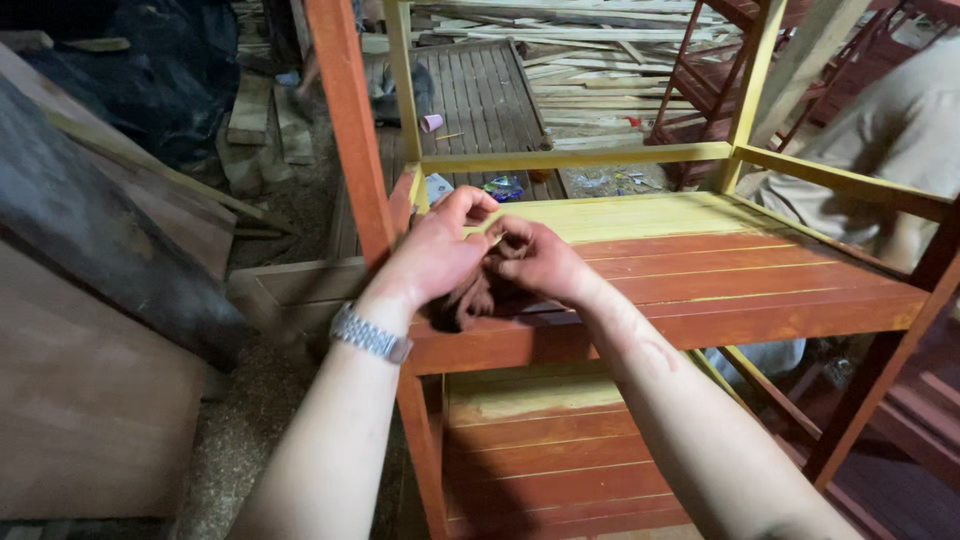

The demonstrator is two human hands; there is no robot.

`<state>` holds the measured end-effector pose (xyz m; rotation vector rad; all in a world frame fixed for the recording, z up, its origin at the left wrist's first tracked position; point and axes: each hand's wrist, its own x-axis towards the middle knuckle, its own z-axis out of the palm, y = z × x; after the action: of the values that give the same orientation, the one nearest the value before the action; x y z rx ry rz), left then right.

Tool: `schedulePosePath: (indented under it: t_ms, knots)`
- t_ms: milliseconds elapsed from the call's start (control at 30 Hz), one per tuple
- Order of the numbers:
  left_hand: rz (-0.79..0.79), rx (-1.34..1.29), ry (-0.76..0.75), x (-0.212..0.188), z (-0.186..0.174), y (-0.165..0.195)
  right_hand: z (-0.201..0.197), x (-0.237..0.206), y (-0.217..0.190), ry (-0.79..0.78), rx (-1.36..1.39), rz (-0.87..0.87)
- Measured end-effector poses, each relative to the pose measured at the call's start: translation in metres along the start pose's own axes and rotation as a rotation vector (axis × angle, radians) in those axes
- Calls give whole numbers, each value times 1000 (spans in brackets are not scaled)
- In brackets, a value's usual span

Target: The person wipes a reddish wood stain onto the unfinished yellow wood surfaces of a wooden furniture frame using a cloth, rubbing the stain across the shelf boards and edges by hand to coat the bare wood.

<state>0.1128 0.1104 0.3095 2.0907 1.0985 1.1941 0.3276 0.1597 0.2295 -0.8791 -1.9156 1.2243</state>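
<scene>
Head view looks down on two bare hands meeting over the top shelf (700, 270) of a slatted wooden rack. Left hand (435, 255), with a metal link watch (370, 335) on its wrist, and right hand (540, 262) both close their fingers around a crumpled reddish-brown rag (470, 298), a soft, wadded cloth that hangs down between the palms and rests just above the shelf's front edge; each grip is shut on that cloth. That shelf is made of flat planks laid side by side, most of them coated a streaky red-brown stain, while the far planks and the thin seams between boards show pale yellow. Square posts frame it: an orange-red upright (350, 130) rises at the near left corner, and yellow posts and rails (575, 157) run behind and along the right side. Below, a lower shelf (540, 440) of the same planks is stained red-brown at the front and yellowish at the back. Rough grey boards and a dark slatted panel (480, 95) lie on the dusty floor beyond, along with loose pale timber offcuts (590, 60) and a small pink cup (431, 122). At far right, part of another person in a light beige garment (890, 140) shows behind the rail. A large flat brown board (90, 400) leans at the left.
</scene>
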Motion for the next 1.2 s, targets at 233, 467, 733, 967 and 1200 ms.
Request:
schedulePosePath:
  t_ms: [233,467,733,967,1200]
  knots:
    - [-173,-357,-54,-63,-42,21,59,-9,-44,3,-473,-216]
    - [-283,-531,45,-91,-18,-6,91,11,-82,-93,-963,289]
    - [-216,-128,2,-80,32,-19,-48,-56,-22,152,-1013,402]
    - [-227,-11,26,-80,36,-23,-119,-90,-2,330,-1202,491]
    - [-4,-120,289,-82,52,-26,54,-34,-57,21,-1156,536]
